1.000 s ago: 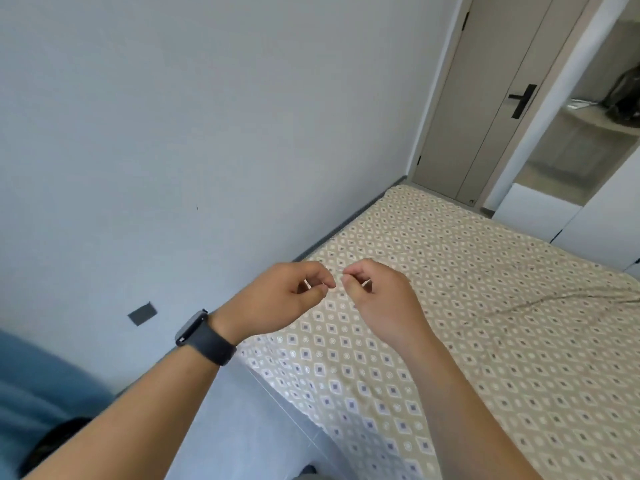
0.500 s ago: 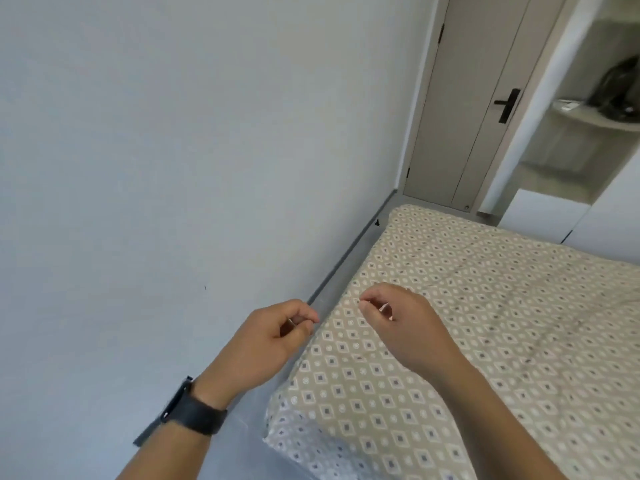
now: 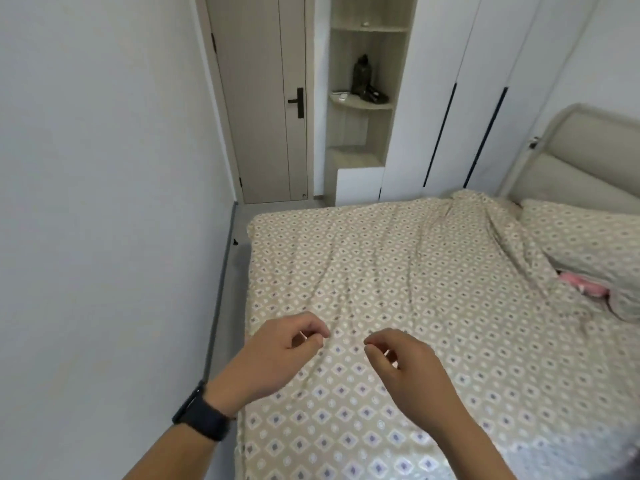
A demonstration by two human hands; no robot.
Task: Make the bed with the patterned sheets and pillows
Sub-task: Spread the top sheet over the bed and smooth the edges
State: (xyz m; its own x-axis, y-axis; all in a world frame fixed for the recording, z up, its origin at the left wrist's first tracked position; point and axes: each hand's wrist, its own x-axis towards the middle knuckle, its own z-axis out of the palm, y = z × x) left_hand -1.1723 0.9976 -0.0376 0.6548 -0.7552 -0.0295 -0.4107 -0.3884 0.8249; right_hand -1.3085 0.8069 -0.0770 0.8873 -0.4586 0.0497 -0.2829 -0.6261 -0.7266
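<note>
Head view looks down a bed, and nearest the camera two bare forearms reach out above the patterned sheet (image 3: pixel 433 278). On the left wrist sits a dark watch (image 3: pixel 202 415), out past the sheet's left edge. The left hand (image 3: pixel 277 355) hangs over the sheet near that edge, its fingers curled in with thumb and forefinger tips nearly meeting; it cannot be told whether they pinch any cloth, and nothing shows between them. The right hand (image 3: pixel 403 363) is just beside it toward the middle of the sheet, curled the same way, and here too no grip on the fabric can be made out. Beyond the hands the sheet, beige with white and grey-blue diamonds, covers the mattress and carries long shallow creases that run from near the hands toward the far edge. At the right of the sheet the cloth bunches into a raised fold, and past that fold lies a pillow (image 3: pixel 585 247) in the same pattern, with something pink (image 3: pixel 581 285) showing at its lower edge. Behind the pillow stands a padded beige headboard (image 3: pixel 571 161). Left of the sheet a narrow strip of floor separates it from a plain pale wall (image 3: pixel 104 202). Beyond the sheet's far edge are a closed door (image 3: pixel 266 109) with a dark handle, open shelves (image 3: pixel 365 98) holding a dark bottle, and white wardrobe doors (image 3: pixel 460 98).
</note>
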